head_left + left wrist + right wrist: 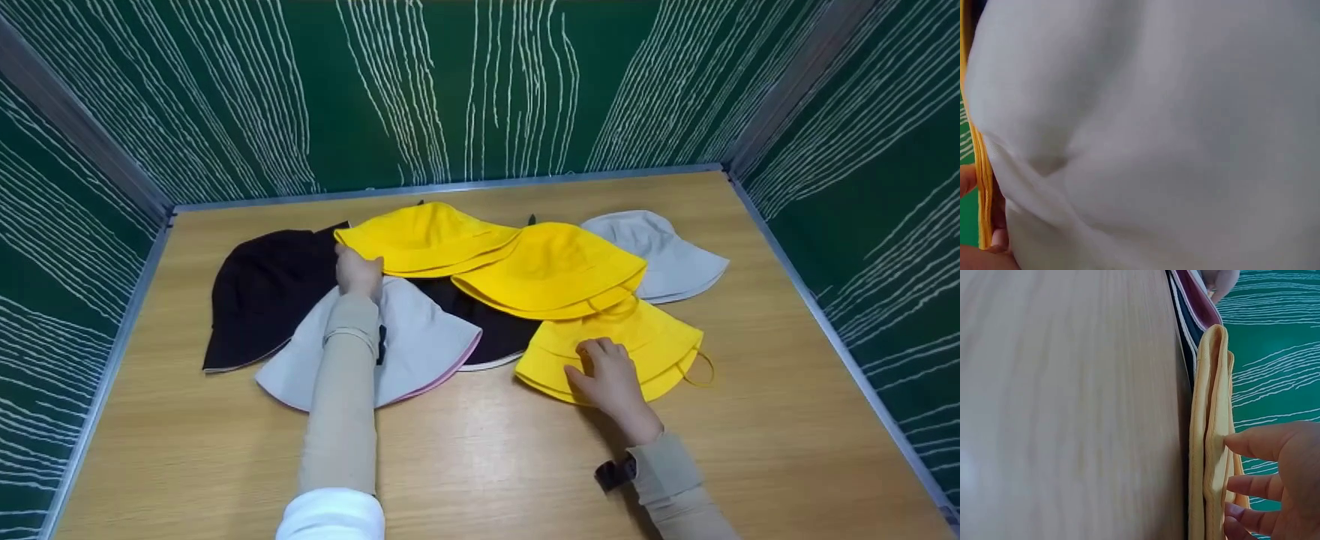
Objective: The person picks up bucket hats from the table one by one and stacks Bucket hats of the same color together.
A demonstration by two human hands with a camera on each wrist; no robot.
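My left hand [360, 274] pinches the left brim edge of the rear yellow bucket hat [435, 236]. Its fingers lie on both sides of that brim in the left wrist view. Below this wrist spreads a white hat [427, 337] with a pink-edged underside, which fills most of the left wrist view. On the right, my other hand [611, 379] is over the front yellow hat [660, 330], thumb and fingers apart. Its fingertips [1233, 439] are right at the cloth in the right wrist view. A middle yellow hat [555, 262] overlaps both other yellow ones.
A black hat [266, 292] lies at the left, and another black hat [495, 334] is partly covered in the middle. At the back right sits a white hat [652, 244]. Green panels [510, 90] with white lines border the wooden table [480, 465].
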